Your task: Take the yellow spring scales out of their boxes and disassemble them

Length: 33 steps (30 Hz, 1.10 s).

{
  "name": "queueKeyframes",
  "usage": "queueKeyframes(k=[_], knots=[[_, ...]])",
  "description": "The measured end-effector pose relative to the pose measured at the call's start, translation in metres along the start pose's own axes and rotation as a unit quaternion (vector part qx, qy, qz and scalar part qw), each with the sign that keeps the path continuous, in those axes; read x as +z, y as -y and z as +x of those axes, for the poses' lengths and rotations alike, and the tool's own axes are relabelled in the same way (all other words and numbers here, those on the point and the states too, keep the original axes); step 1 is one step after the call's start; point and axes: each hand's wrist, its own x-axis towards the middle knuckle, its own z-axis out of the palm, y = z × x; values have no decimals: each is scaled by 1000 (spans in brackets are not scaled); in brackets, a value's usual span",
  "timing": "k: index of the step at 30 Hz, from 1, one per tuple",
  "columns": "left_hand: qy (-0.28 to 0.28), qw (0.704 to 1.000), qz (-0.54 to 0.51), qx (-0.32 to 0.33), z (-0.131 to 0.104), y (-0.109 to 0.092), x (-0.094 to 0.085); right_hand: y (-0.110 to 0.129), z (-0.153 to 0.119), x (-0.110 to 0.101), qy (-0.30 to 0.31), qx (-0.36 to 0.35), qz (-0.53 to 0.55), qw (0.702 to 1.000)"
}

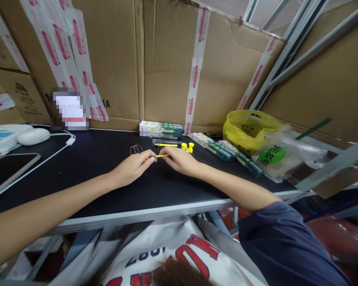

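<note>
- Both hands meet at the middle of the black surface (107, 190), knuckles up, fingers curled in.
- The left hand (133, 167) is closed in a pinch on one end of a thin yellow stick (162, 155), and a sliver of yellow shows under its fingertips.
- The right hand (180, 159) is pinched shut on the stick's other end, so the stick bridges the small gap between the two hands, just above the surface.
- Just behind the left hand lies a bent wire clip (136, 149), close but not touched.
- Behind the right hand sit two small yellow spools (187, 147), with a clear tube (166, 142) holding another yellow stick lying beside them.
- Farther back, flat boxes in green and white (161, 128) are stacked against the cardboard wall (167, 59); more of the same kind (217, 149) fan out to the right.
- At the right edge, a yellow plastic bag (247, 129) slumps beside a clear bag with a green label (271, 155).
- Far left, a white charging cable (56, 149) runs across the surface toward a tablet (6, 171) and a white case (32, 136).
</note>
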Motion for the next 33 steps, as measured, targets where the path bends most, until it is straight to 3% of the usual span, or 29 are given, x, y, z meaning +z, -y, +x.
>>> queueKeyframes(k=[8, 18, 23, 33], knots=[[8, 1000, -2, 19, 0, 3, 1, 7, -2, 0, 27, 34, -18, 999], [30, 996, 67, 47, 0, 11, 1, 13, -4, 3, 39, 62, 131, 989], [30, 989, 119, 77, 2, 15, -1, 16, -3, 3, 54, 91, 276, 955], [40, 977, 163, 132, 4, 22, -4, 14, 0, -2, 153, 158, 483, 847]])
